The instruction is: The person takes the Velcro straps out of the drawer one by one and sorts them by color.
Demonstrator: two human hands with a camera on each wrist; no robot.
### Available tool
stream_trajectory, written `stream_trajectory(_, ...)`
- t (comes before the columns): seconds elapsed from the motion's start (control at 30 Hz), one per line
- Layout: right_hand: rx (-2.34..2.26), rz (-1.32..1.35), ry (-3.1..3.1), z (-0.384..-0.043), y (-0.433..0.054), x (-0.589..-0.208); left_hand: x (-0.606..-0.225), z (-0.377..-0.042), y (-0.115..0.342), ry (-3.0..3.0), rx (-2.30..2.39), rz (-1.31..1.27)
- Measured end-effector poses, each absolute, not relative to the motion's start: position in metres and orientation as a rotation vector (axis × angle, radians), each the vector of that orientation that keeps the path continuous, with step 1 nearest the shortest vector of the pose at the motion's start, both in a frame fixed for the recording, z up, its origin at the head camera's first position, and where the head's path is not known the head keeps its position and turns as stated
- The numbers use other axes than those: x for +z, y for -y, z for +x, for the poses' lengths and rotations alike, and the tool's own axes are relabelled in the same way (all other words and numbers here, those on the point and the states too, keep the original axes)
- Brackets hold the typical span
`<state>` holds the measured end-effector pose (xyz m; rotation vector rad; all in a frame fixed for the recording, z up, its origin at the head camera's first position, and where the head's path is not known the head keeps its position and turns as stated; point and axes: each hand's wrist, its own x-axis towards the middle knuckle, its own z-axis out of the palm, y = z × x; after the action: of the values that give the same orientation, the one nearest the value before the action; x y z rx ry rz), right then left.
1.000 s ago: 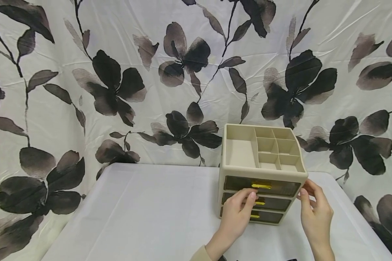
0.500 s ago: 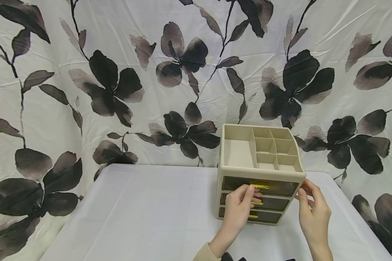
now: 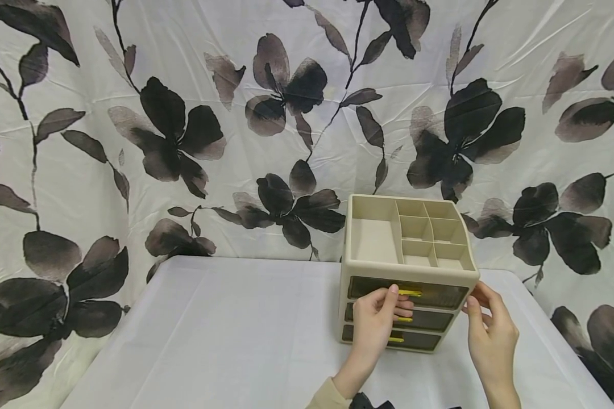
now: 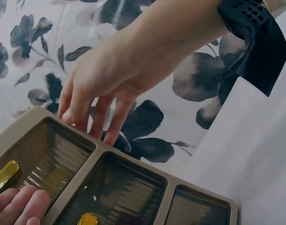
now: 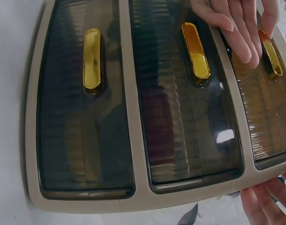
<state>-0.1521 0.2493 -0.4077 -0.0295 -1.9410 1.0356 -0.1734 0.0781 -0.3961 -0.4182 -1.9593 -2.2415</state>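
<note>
Beige drawer unit (image 3: 414, 271), upright on the right half of a white table (image 3: 245, 329), seen from your head camera. Its top is divided into one large compartment at left and smaller ones at right. The front carries three dark, translucent drawers, one above another, all pushed in, each with a gold handle: top handle (image 3: 411, 293), middle handle (image 3: 404, 319) and bottom handle (image 3: 396, 339). Your left hand (image 3: 373, 321) is in front of the unit, its thumb tip at the left end of the top handle and other fingers extended just below; whether they pinch the handle you cannot tell from these views. Your right hand (image 3: 493, 332) stands at the unit's right side, fingers loosely open and touching the wall near the front edge. Note the black band (image 4: 255, 42) around your right wrist in the left wrist view, and the beige sleeve (image 3: 330, 396) on your left arm. Behind the table hangs a white cloth (image 3: 286, 153) printed with dark flowers.
</note>
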Motion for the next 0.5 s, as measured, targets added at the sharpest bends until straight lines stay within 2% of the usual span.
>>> stream_trajectory(0.5, 1.052, -0.01, 1.92, -0.1521, -0.2495, -0.4082, -0.3948, -0.1725, -0.082, 1.909, -2.359, -0.314)
